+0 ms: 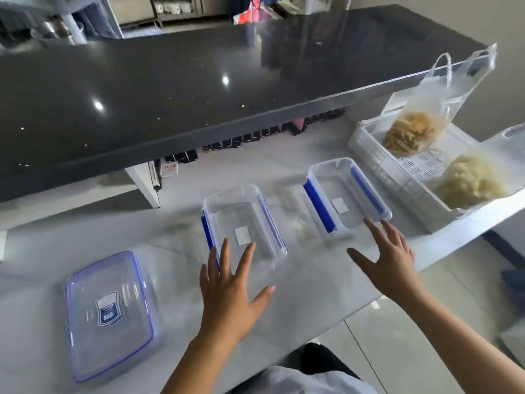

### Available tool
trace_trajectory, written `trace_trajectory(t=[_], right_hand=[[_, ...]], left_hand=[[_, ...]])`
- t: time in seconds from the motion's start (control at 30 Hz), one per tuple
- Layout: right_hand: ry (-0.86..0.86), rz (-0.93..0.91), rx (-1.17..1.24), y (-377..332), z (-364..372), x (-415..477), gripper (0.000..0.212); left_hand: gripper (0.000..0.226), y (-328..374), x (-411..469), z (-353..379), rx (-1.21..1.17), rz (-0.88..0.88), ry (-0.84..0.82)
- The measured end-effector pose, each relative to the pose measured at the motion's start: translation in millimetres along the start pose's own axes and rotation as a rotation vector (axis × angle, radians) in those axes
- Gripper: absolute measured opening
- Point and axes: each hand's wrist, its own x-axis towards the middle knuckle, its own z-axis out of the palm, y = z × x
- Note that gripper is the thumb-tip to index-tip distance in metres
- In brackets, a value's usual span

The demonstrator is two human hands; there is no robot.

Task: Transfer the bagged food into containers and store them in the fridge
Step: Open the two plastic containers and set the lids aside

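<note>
Two clear containers with blue clips stand empty on the pale counter: one in the middle (pixel 244 220), one further right (pixel 348 191). My left hand (pixel 231 291) hovers with spread fingers over the near end of the middle container. My right hand (pixel 389 257), also spread and holding nothing, is just in front of the right container. A clear lid with a blue rim (pixel 109 314) lies flat at the left. In a white basket (pixel 366 150) at the right sit a clear bag of tan strips (pixel 412 129) and a bag of pale shredded food (pixel 471 180).
A dark glossy raised countertop (pixel 170 95) overhangs the back of the work surface. Small dark bottles (pixel 255 137) line up under it. The counter's front edge runs diagonally at the right, with tiled floor (pixel 397 336) below.
</note>
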Motion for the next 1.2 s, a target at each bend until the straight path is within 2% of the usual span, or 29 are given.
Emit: trace_trajectory(t=[0.17,0.3,0.43,0.6,0.9,1.0,1.1,1.2], right_hand=[[-0.12,-0.038,-0.104,-3.1,-12.1,71.7,0.097],[-0.238,-0.142,-0.168,-3.3,-2.3,114.2,0.103],[-0.267,-0.229,-0.208,12.3,1.5,131.8,0.101],[-0.254,-0.25,-0.202,30.7,-3.3,146.0,0.102],[-0.274,-0.308,-0.163,39.4,-7.7,139.7,0.104],[-0.3,-0.336,-0.136,41.5,-15.0,132.1,0.104],[-0.284,-0.36,-0.034,42.8,-35.6,121.5,0.098],[-0.238,-0.361,0.104,57.5,-65.9,95.8,0.086]], left_hand=[[0.095,37.3,42.8,15.8,0.096,-0.227,0.039],[0.093,58.7,60.0,27.0,0.194,-0.372,-0.018],[0.081,82.0,70.0,33.9,0.207,-0.439,-0.02],[0.077,99.8,78.2,42.3,0.182,-0.49,-0.007],[0.076,108.9,68.8,41.0,0.159,-0.509,-0.055],[0.077,115.2,61.5,39.0,0.134,-0.506,-0.017],[0.084,126.9,48.3,36.7,0.103,-0.422,0.08],[0.089,154.9,26.7,48.5,-0.029,-0.318,0.132]])
